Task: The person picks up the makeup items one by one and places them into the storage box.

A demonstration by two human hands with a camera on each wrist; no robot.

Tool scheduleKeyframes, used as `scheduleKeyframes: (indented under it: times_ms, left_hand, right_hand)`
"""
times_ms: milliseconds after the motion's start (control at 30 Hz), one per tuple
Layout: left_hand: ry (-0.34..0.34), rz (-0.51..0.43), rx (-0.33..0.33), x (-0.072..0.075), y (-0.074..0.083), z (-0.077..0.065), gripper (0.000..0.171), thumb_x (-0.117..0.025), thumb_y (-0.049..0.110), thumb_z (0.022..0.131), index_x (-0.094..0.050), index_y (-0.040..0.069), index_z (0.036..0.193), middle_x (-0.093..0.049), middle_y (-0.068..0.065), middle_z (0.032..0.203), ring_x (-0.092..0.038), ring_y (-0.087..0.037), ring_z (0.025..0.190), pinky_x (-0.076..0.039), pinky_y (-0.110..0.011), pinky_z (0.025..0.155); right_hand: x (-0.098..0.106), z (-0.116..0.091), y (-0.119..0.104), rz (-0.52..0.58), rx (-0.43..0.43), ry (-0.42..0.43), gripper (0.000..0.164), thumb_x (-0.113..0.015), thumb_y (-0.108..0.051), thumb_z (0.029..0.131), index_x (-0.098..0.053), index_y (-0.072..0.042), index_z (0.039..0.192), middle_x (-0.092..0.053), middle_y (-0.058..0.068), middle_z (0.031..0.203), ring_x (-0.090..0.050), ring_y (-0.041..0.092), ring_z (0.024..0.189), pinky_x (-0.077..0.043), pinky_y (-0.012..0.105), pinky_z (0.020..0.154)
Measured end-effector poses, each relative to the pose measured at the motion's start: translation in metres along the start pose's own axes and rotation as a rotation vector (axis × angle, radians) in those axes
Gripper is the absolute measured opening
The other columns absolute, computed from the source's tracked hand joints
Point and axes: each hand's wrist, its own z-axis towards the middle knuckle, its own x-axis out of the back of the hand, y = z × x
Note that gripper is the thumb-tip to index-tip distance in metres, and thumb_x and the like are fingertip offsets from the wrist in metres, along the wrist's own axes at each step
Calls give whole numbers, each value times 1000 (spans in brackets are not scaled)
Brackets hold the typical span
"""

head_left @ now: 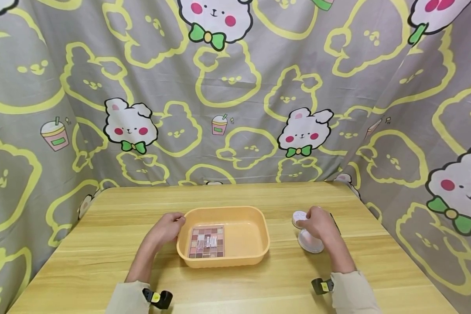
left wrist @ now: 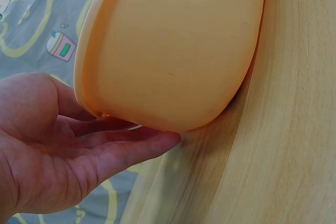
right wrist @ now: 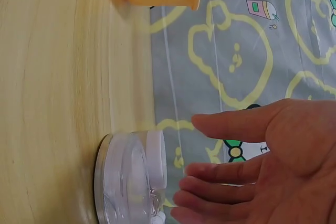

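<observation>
My left hand [head_left: 168, 229] grips the left rim of a pale orange plastic tray [head_left: 247, 260]. In the left wrist view its fingers lie along the tray's outer wall, and the thumb is partly hidden at the rim. An eyeshadow palette [head_left: 206, 242] with a grid of pink and brown squares lies flat in the tray's left half. To the right, my right hand [head_left: 319, 223] hovers by a small white round jar [head_left: 299, 218] and a clear round case [head_left: 311, 244]. The right wrist view shows its thumb and fingers apart, holding nothing, with the clear case [right wrist: 123, 182] below them.
A dark, thin thing [head_left: 335, 222] shows just behind my right hand, mostly hidden. The wood-grain table [head_left: 235, 288] meets a grey patterned curtain [head_left: 235, 148] at its back and sides. Small pieces [right wrist: 157, 216] sit beside the clear case, too cut off to identify.
</observation>
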Motion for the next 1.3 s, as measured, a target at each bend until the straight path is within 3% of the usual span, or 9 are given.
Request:
scheduleKeyframes:
  times_ms: [200, 300, 433, 567, 867, 1300]
  left_hand:
    - [6, -1, -6, 0, -1, 0, 41, -40, 13, 107, -53, -11, 138, -64, -26, 126, -67, -30, 107, -61, -43, 81]
    - [7, -6, -6, 0, -1, 1, 40, -40, 13, 107, -53, -10, 138, -64, -25, 125, -67, -29, 106, -61, -42, 80]
    - [5, -8, -8, 0, -1, 1, 40, -40, 13, 107, -54, -10, 136, -65, -24, 122, -68, -29, 104, -61, -41, 79]
    - [5, 0, -7, 0, -1, 1, 40, -40, 13, 107, -54, -10, 136, -65, -24, 122, -68, -29, 104, -61, -42, 79]
    - [3, 16, 6, 0, -1, 1, 41, -40, 14, 108, -52, -10, 139, -63, -25, 126, -67, -30, 109, -61, -43, 82]
    - [-11, -7, 10, 0, 0, 0, 43, -39, 13, 108, -47, -12, 142, -60, -29, 132, -65, -34, 113, -60, -46, 85]
  right_hand:
    - [-2, 1, 1, -18, -8, -41, 41, -75, -24, 87, -64, 12, 104, -68, 23, 99, -61, 26, 79, -54, 34, 61]
    - [-2, 1, 2, -29, -1, -49, 48, -76, -21, 84, -62, 15, 113, -68, 24, 101, -62, 26, 79, -54, 35, 62]
    - [-3, 2, 3, -47, -1, -61, 66, -77, -21, 82, -54, 17, 132, -66, 31, 114, -64, 30, 88, -57, 39, 69]
    - [-5, 3, 3, -62, -5, -76, 75, -78, -22, 83, -47, 17, 139, -60, 36, 126, -64, 37, 100, -57, 45, 78]
    - [-5, 3, 4, -116, 7, -122, 89, -82, -24, 81, -37, 19, 145, -42, 44, 143, -45, 59, 128, -50, 59, 96]
    - [-8, 5, 5, -139, 11, -149, 96, -84, -12, 73, -32, 22, 146, -22, 42, 155, -24, 63, 141, -42, 59, 107]
